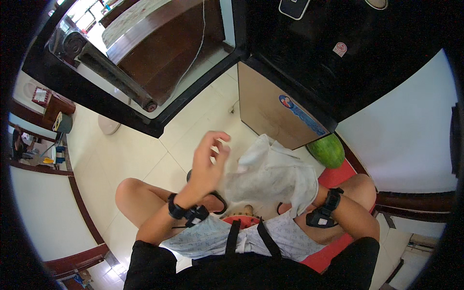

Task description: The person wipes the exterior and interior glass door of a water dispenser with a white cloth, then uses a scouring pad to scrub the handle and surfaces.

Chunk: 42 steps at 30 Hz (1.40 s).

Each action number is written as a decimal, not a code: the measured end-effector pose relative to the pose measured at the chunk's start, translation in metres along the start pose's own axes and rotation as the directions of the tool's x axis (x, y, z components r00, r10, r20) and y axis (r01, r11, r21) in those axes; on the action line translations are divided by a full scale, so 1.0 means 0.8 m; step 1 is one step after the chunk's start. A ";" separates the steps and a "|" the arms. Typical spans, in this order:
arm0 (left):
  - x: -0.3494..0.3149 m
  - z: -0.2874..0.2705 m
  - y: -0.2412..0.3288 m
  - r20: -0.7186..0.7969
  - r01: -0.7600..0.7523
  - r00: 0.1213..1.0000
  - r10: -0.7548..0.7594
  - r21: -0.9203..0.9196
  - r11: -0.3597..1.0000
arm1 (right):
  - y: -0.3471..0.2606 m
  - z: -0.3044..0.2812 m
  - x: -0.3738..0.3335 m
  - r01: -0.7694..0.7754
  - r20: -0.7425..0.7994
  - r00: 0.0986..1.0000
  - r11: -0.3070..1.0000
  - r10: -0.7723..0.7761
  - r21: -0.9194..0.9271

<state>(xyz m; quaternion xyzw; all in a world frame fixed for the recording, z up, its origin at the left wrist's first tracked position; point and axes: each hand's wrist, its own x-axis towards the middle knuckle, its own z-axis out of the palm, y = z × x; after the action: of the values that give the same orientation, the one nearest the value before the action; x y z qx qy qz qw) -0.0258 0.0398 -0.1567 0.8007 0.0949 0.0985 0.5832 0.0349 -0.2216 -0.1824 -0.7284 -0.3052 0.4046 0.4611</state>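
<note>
My left hand (211, 157) is raised in front of my left knee, its fingers curled but apart, with nothing in it. A crumpled white cloth (273, 176) with greyish marks hangs over my right hand. Only the wrist end of my right hand (321, 196) shows beneath the cloth; its fingers are hidden. Close to the left fingertips, the cloth's left edge is blurred and looks apart from them. Each wrist wears a black strap with a small device.
A black cabinet with a brown panel (270, 108) stands ahead, beside a glass-fronted black frame (159, 128) at left. A green watermelon (327, 151) lies at right by a red surface (338, 175). A phone (294, 7) rests on the black top. My sandalled feet are below.
</note>
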 end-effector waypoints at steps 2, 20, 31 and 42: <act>0.014 -0.007 -0.021 0.125 0.213 0.973 -0.196 -0.138 0.967 | -0.001 -0.002 -0.006 0.003 0.018 1.000 1.000 -0.003 0.017; -0.003 -0.006 0.010 0.278 -0.164 0.947 0.159 -0.004 0.986 | -0.045 -0.036 0.032 -0.275 -0.360 0.928 0.827 0.096 -0.490; -0.013 0.019 0.043 0.122 -0.319 0.935 0.335 0.703 0.635 | -0.016 0.043 0.023 -0.076 0.442 0.839 0.873 0.317 -0.482; -0.097 0.026 0.082 0.633 -0.778 0.622 0.460 0.562 0.280 | -0.018 0.014 0.033 0.088 0.153 0.979 0.957 -0.134 0.275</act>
<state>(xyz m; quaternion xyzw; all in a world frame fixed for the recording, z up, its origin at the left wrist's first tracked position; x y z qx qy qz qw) -0.0926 -0.0195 -0.1038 0.9423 -0.3026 0.1240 0.0722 0.0373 -0.1897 -0.1800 -0.6043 -0.3267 0.4759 0.5492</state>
